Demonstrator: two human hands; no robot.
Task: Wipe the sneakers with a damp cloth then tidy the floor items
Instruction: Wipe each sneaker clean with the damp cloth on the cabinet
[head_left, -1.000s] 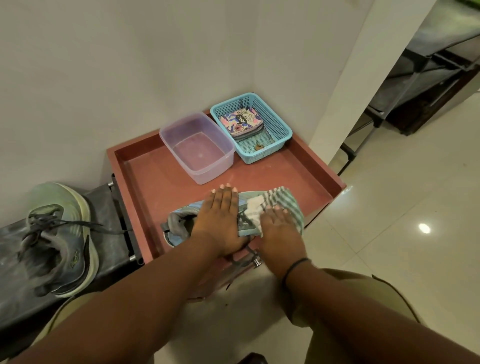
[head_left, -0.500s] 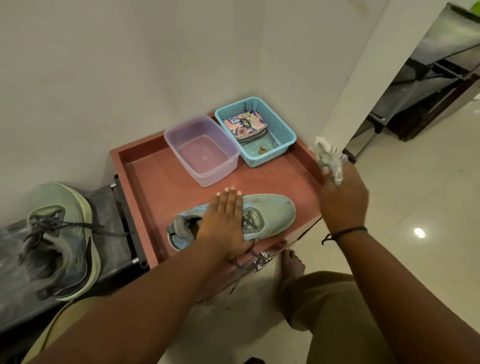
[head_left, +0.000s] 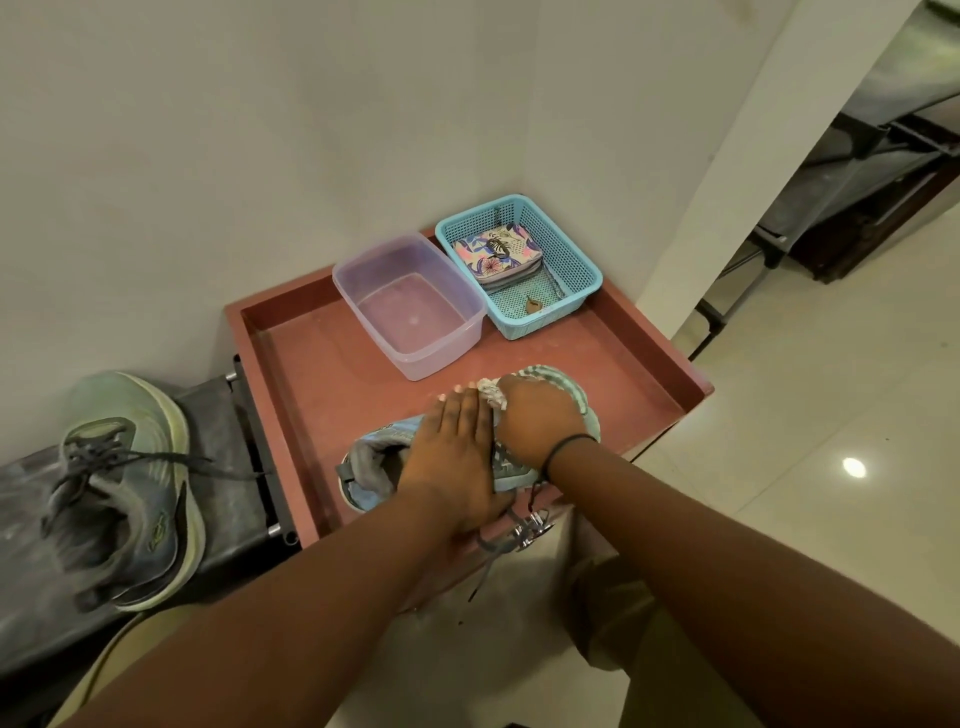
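A light blue sneaker (head_left: 371, 460) lies on its side on the red tray table (head_left: 311, 374), toe to the right. My left hand (head_left: 457, 447) presses flat on its middle, fingers straight. My right hand (head_left: 535, 421) holds a striped cloth (head_left: 550, 376) bunched against the sneaker's toe. A second sneaker (head_left: 124, 483), grey-green with dark laces, rests on a low black rack at the left.
A clear plastic tub (head_left: 410, 306) with a little water and a blue mesh basket (head_left: 571, 260) holding a patterned pouch stand at the tray's back. White walls close in behind. Glossy tiled floor (head_left: 805, 415) spreads right. A metal clip (head_left: 530, 530) hangs at the tray's front edge.
My right hand, raised off to the right with the cloth half a second ago, has come back down onto the sneaker's toe. My left hand stayed pressing the sneaker.
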